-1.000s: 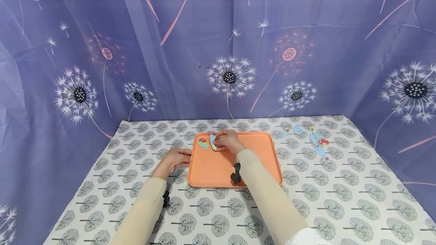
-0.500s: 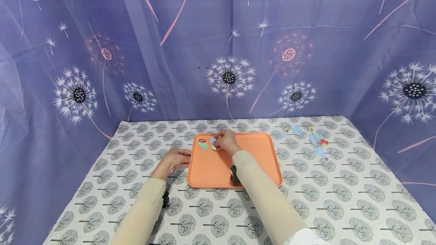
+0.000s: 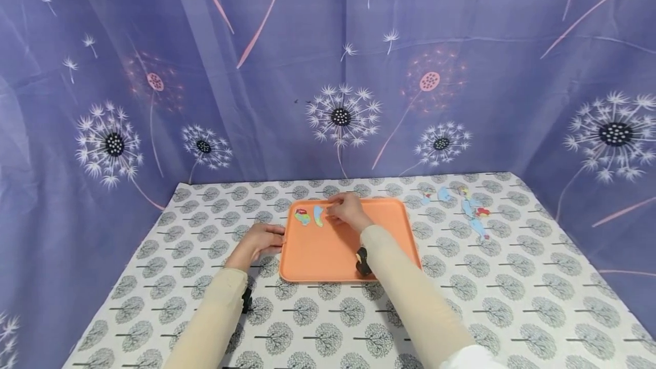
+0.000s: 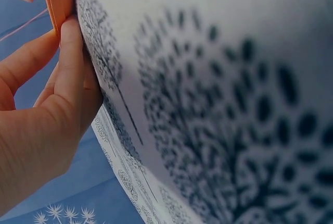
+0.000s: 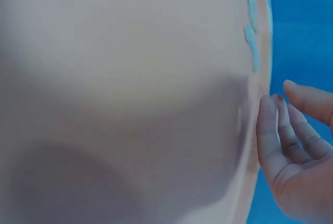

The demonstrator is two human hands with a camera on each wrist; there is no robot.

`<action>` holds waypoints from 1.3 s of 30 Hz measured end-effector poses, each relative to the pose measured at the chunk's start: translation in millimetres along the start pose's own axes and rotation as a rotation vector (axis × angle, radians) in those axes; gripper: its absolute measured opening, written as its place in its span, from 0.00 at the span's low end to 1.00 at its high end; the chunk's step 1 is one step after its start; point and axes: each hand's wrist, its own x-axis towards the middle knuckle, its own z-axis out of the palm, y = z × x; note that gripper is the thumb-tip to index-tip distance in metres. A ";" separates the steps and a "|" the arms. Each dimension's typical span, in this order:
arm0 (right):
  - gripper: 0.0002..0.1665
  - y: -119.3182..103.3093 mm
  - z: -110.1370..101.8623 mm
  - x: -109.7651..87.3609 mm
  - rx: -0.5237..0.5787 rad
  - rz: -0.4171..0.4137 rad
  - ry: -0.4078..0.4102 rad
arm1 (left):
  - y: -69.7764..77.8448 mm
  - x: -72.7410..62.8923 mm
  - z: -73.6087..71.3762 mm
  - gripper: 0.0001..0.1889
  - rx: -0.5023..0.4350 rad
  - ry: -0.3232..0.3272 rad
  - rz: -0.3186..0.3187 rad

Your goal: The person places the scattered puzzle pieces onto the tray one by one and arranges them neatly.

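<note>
On an orange tray lie two flat paper-like pieces near the far left corner. One is red, green and blue; the other is a curved blue and yellow piece. My right hand is just to the right of the curved piece, over the tray's far part. Thumb and fingers stand apart with nothing between them, as the right wrist view also shows. At the tray's left rim, my left hand holds the edge between thumb and fingertips; the left wrist view shows them against the orange rim.
Several similar pieces, mostly blue with red and yellow parts, lie on the patterned tablecloth right of the tray. A purple curtain hangs behind the table and along its sides.
The right hand has let go of the curved piece and drawn back to the right, leaving it lying beside the first piece. The left hand stays at the tray's rim.
</note>
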 end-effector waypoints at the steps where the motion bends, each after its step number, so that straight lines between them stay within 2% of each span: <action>1: 0.18 0.7 -5.6 -0.2 0.013 -0.003 -0.001 | 0.1 0.0 0.0 0.21 0.005 0.001 0.001; 6: 0.21 0.0 -37.7 -4.2 0.079 0.000 0.008 | 0.6 -0.5 -0.2 0.21 0.017 -0.006 0.008; 12: 0.20 -6.9 -73.7 -14.7 0.027 -0.052 0.029 | 0.2 -1.3 -2.5 0.21 0.007 -0.002 0.003; 18: 0.20 -7.2 -104.6 -19.6 0.069 -0.085 0.062 | -0.1 -2.8 -3.4 0.21 -0.001 -0.005 -0.002; 28: 0.25 1.1 -159.5 -21.1 0.097 -0.014 0.123 | 1.2 -1.6 -1.5 0.21 -0.007 -0.018 0.005; 35: 0.26 17.5 -194.3 -24.9 0.089 -0.057 0.161 | 0.6 -1.1 -1.6 0.21 -0.013 -0.017 0.008; 39: 0.28 28.7 -208.3 -25.5 0.058 -0.046 0.182 | -0.8 -0.8 -1.9 0.22 -0.018 -0.013 0.004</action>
